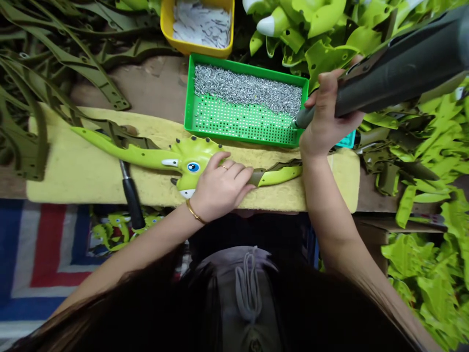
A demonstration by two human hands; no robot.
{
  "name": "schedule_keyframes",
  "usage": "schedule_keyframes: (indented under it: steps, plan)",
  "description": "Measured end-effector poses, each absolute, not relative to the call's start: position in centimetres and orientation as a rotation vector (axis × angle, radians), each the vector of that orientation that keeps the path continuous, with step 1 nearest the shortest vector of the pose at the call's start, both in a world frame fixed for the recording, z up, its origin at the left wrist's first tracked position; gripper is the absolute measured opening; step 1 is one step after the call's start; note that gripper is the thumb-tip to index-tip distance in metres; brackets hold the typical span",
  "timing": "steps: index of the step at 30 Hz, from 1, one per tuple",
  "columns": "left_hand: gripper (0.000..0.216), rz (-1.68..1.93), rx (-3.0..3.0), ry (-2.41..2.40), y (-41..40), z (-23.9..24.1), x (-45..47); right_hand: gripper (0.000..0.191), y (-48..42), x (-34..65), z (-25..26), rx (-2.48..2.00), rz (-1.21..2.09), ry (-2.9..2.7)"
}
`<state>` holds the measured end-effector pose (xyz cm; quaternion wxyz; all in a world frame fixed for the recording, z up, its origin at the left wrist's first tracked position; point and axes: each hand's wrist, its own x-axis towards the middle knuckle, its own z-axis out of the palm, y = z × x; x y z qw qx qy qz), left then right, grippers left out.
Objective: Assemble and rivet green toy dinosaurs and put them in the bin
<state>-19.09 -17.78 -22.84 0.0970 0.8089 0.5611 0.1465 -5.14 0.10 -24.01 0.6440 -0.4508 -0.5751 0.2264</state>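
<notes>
A lime-green toy with a dinosaur head (192,154) and two long curved arms lies on a yellow cloth. My left hand (223,183) is closed over the toy just right of its blue eye, hiding part of its middle. In my right hand (326,110) is a dark power screwdriver (388,66), its body slanting up to the right. The screwdriver's tip is at the right end of a green perforated tray (238,134), beside the heap of small silver screws (249,88). The exact contact at the tip is too small to tell.
A black-handled tool (132,200) lies across the cloth (80,188) on the left. Behind the tray stands a yellow bin (198,49) of white slips. Olive-brown curved parts (91,73) pile up on the left, green plastic parts (421,142) on the right.
</notes>
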Motion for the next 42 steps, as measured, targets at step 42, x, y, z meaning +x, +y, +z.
schedule_keyframes:
  steps: [42]
  plan:
    - [0.028, 0.65, 2.338, 1.687, -17.7, -23.8, -19.0, 0.037, -12.0, -4.0, -19.9, -0.507, 0.72, -1.346]
